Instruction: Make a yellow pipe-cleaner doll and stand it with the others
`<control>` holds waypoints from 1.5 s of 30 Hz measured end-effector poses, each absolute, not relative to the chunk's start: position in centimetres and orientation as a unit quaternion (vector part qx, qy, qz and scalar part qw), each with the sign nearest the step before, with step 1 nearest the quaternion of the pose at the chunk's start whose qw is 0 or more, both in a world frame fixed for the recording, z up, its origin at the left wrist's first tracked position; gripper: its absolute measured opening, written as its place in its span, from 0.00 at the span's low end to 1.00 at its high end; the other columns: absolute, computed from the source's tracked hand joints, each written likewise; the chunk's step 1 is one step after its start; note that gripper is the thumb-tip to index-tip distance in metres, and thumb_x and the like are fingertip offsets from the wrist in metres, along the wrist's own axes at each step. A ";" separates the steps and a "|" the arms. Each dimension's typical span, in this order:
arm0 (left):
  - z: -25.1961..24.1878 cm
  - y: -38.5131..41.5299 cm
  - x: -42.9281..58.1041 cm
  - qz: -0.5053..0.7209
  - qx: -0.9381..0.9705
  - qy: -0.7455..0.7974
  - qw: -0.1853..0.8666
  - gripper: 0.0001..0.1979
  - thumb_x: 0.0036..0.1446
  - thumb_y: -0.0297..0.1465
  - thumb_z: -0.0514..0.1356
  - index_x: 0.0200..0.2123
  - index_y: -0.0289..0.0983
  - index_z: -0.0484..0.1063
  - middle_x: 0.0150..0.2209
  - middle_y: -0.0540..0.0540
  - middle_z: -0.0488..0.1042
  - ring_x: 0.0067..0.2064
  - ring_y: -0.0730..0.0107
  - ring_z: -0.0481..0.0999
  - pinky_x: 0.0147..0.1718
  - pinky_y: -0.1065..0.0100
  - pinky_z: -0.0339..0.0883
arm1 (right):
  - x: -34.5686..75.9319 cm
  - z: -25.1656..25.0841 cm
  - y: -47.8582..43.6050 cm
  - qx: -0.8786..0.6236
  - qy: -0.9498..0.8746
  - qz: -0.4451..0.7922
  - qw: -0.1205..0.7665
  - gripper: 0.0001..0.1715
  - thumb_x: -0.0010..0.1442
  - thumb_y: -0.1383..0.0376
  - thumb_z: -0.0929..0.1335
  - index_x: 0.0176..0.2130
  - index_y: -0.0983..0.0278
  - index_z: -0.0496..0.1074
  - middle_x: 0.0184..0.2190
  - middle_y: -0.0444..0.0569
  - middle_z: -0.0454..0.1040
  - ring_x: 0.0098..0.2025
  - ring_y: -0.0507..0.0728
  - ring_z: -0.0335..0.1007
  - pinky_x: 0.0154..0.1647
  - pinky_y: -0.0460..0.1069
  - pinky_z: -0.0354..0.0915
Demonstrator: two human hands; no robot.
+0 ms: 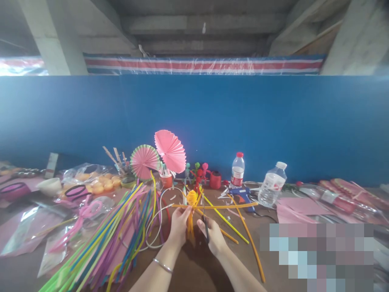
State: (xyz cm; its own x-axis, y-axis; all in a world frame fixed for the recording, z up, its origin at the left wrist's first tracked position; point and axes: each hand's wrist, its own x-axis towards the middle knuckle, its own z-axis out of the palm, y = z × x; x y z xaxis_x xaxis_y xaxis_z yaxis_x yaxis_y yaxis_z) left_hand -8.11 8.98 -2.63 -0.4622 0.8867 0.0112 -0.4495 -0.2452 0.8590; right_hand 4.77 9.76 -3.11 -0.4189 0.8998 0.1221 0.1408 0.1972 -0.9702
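My left hand (179, 225) pinches a small figure of orange and yellow pipe cleaners (191, 202), with a round yellow head and long arms spread to both sides. My right hand (212, 235) is closed round a pair of dark scissors (205, 221), whose blades point up beside the figure's hanging strands. A metal bangle sits on my left wrist. Loose orange and yellow stems (243, 231) lie on the brown table (194, 271) just right of my hands.
A heap of coloured stems (115, 231) lies at left with pink scissors (88, 211) and plastic bags. Behind stand pink paper fans (170, 150), small figures (199, 172), a blue glue gun (241, 196), two water bottles (237, 170) and pink paper (300, 205).
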 end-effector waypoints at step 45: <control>-3.3 10.0 -9.5 0.795 0.201 0.400 0.409 0.12 0.42 0.34 0.65 0.28 0.33 0.69 0.22 0.52 0.71 0.24 0.78 0.69 0.26 0.75 0.61 | 12.1 -0.5 18.2 -0.660 -0.725 0.092 0.175 0.28 0.43 0.63 0.68 0.43 0.74 0.64 0.38 0.61 0.69 0.42 0.64 0.66 0.40 0.51 0.58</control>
